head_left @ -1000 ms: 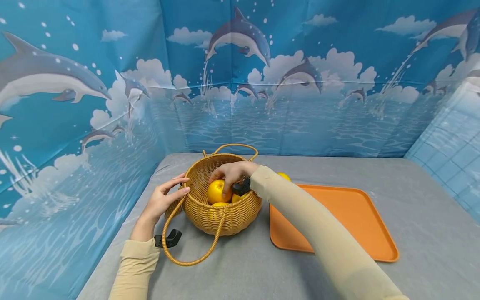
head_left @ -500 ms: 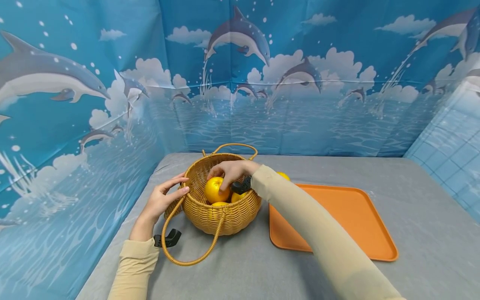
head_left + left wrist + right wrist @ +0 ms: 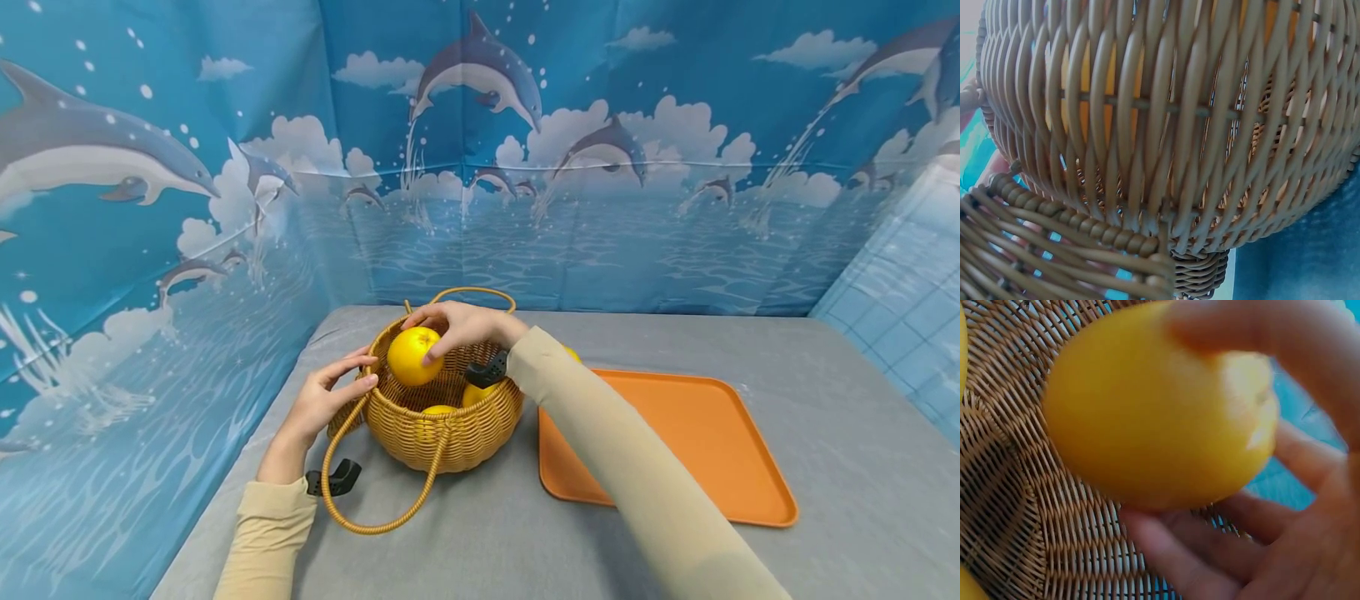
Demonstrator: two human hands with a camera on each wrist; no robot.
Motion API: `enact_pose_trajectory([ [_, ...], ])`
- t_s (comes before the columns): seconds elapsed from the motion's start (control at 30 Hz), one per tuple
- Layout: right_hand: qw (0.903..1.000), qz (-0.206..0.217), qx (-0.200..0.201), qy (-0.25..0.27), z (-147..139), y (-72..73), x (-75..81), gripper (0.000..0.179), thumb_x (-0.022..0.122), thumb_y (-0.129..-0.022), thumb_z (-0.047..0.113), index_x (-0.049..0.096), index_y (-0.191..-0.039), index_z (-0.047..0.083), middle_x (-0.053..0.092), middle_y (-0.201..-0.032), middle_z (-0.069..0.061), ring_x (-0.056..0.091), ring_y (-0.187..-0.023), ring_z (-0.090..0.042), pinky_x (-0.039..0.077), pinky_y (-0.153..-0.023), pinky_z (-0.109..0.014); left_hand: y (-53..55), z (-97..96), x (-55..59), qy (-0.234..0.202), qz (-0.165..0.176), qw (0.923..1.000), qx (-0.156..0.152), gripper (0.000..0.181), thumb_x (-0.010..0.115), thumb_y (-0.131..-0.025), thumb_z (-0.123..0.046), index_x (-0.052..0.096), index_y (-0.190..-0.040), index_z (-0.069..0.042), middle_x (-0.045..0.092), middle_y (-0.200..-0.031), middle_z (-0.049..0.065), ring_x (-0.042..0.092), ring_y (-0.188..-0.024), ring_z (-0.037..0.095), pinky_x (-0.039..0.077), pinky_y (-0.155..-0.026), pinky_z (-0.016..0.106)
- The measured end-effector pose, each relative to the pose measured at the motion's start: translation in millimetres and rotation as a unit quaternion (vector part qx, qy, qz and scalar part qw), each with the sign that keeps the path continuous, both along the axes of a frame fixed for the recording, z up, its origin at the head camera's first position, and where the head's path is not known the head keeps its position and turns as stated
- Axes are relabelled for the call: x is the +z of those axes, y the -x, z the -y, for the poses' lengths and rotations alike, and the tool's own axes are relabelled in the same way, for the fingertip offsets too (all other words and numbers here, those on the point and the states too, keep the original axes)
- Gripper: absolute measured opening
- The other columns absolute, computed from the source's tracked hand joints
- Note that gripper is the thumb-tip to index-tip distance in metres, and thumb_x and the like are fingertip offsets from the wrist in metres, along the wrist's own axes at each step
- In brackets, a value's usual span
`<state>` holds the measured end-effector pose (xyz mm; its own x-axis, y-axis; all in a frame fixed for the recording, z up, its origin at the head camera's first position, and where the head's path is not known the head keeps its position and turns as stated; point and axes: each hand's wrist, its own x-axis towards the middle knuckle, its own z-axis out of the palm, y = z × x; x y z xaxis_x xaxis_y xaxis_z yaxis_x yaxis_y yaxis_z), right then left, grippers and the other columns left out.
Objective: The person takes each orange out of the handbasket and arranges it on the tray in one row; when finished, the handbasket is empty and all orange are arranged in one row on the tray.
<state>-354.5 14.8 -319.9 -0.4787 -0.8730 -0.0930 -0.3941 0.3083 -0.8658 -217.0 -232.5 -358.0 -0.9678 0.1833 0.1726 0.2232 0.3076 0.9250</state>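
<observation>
My right hand (image 3: pixel 468 325) holds a yellow-orange orange (image 3: pixel 408 358) between thumb and fingers, up near the left part of the wicker basket's (image 3: pixel 480 433) opening. In the right wrist view, the same orange (image 3: pixel 1147 419) is slightly blurred, with woven basket wall behind it. Fairly straight fingers of my left hand (image 3: pixel 311 408) rest on the basket's left rim. Below them hangs the basket's wicker lid (image 3: pixel 1066 250), close up in the left wrist view. Deeper inside lie another orange (image 3: pixel 438 410) and a further one (image 3: pixel 478 394), both partly hidden.
Right of the basket lies an orange tray (image 3: pixel 682 442), partly covered by my right forearm. Behind that sleeve peeks another orange (image 3: pixel 572 353). One basket handle (image 3: pixel 375 529) droops forward on the grey tabletop (image 3: pixel 525 550); the other handle (image 3: pixel 472 290) stands at the back.
My right hand has lifted the orange from among the others in the basket, up and to the left. The left hand stays on the rim.
</observation>
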Motion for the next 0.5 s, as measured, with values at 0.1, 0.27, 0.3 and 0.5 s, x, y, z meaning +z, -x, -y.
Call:
enact_pose_trajectory([
  [0.1, 0.9986, 0.014, 0.002, 0.05, -4.3, -2.1, 7.5, 0.062, 0.068, -0.083, 0.008, 0.042, -0.138, 0.007, 0.048, -0.134, -0.011, 0.054, -0.111, -0.024, 0.047, -0.091, -0.036, 3.8, 2.4, -5.0, -0.005, -0.001, 1.0, -0.001, 0.04, 0.064, -0.09, -0.017, 0.058, -0.126, 0.0, 0.039, -0.146, 0.01, 0.019, -0.139, 0.032, 0.012, -0.108, 0.06],
  [0.27, 0.9925, 0.014, -0.042, 0.114, -15.8, -3.0, 15.7, 0.06, 0.069, -0.082, 0.007, 0.044, -0.137, 0.011, 0.05, -0.132, -0.012, 0.056, -0.109, -0.028, 0.048, -0.089, -0.039, 13.2, 9.0, -19.3, -0.005, -0.01, 0.9999, 0.0, 0.04, 0.065, -0.09, -0.02, 0.059, -0.127, -0.005, 0.04, -0.146, 0.004, 0.02, -0.139, 0.028, 0.012, -0.109, 0.059],
  [0.3, 0.9908, 0.011, -0.055, 0.123, -19.0, -3.4, 17.0, 0.06, 0.07, -0.082, 0.007, 0.044, -0.136, 0.012, 0.051, -0.131, -0.012, 0.057, -0.108, -0.029, 0.049, -0.088, -0.039, 14.3, 9.8, -21.1, -0.004, -0.013, 0.9999, 0.0, 0.04, 0.065, -0.09, -0.02, 0.059, -0.126, -0.005, 0.041, -0.146, 0.004, 0.02, -0.139, 0.028, 0.012, -0.109, 0.059],
  [0.5, 0.9753, 0.012, -0.116, 0.187, -42.8, -8.2, 20.2, 0.059, 0.07, -0.082, 0.008, 0.045, -0.135, 0.014, 0.051, -0.131, -0.011, 0.057, -0.108, -0.03, 0.049, -0.087, -0.043, 16.1, 11.1, -24.8, -0.004, -0.024, 0.9997, -0.002, 0.039, 0.065, -0.09, -0.021, 0.06, -0.125, -0.004, 0.041, -0.145, 0.006, 0.021, -0.139, 0.028, 0.014, -0.108, 0.059],
])
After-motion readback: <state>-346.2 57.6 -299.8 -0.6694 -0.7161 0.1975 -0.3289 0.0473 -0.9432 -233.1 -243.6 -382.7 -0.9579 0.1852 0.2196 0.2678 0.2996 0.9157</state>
